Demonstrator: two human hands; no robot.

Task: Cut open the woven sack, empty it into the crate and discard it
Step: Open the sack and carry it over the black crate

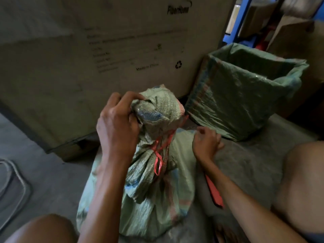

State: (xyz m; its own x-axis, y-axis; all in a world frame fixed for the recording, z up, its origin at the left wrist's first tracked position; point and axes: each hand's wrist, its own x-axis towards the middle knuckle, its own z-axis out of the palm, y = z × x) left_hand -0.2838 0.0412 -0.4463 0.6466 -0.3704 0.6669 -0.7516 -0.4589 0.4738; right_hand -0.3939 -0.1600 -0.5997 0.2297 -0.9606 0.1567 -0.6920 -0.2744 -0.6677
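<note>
Left hand (pixel 117 123) grips the tied sack (pixel 149 181); right hand (pixel 206 142) pinches its cord (pixel 158 155).

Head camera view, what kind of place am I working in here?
Probably a storeroom or warehouse: a large printed cardboard carton stands on the bare floor, blue metal racking holds more boxes, and an open woven sack sits nearby.

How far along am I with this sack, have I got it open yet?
Not open yet. The woven sack is tied shut at the neck with a red string, and no cut shows. In hand: your left hand grips the bunched top above the tie, and your right hand rests at the sack's side. Left: cutting it open, emptying it and discarding it.
</note>
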